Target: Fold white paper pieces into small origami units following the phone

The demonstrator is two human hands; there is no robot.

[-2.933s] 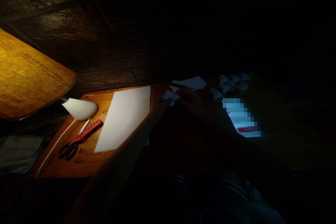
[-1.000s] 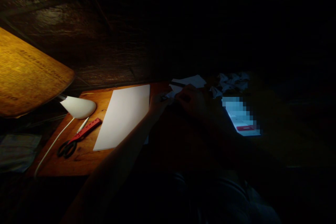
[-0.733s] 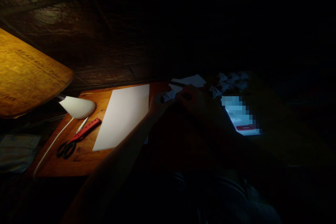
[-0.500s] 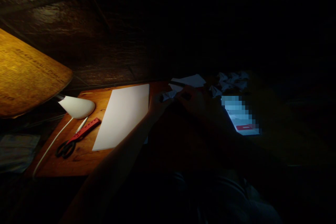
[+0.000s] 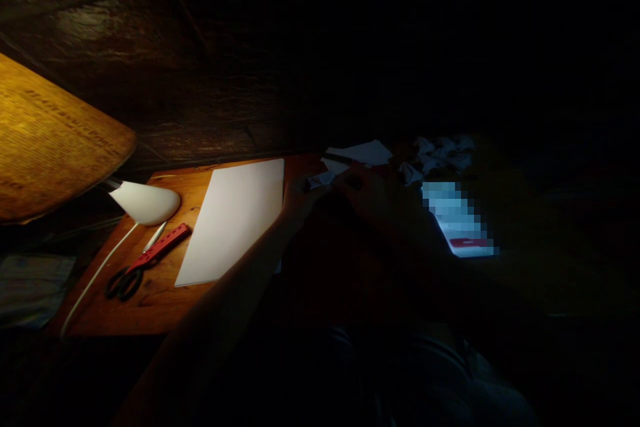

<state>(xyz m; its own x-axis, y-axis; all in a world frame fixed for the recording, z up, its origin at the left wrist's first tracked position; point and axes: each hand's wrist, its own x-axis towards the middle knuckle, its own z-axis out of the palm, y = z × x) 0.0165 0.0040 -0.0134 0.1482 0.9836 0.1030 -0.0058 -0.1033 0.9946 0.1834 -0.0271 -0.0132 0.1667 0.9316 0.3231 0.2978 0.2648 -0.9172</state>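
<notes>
The scene is very dark. My left hand [image 5: 299, 197] and my right hand [image 5: 367, 195] meet over a wooden table [image 5: 160, 300], both pinched on a small folded piece of white paper [image 5: 323, 179] held between them. The fingers of both hands are closed on it, though the right hand is mostly in shadow. A large white sheet [image 5: 235, 220] lies flat just left of my left hand.
Scissors [image 5: 125, 280] with a red ruler [image 5: 163, 247] and a pen lie at the table's left. A white lamp head [image 5: 145, 203] with cord shines there. More white paper pieces [image 5: 365, 152], crumpled paper [image 5: 440, 153] and a lit phone screen [image 5: 460, 220] lie beyond and right.
The hands have stayed together on the small paper, shifting slightly; the paper looks flatter and smaller than 2.9 seconds ago. The view has drifted a little.
</notes>
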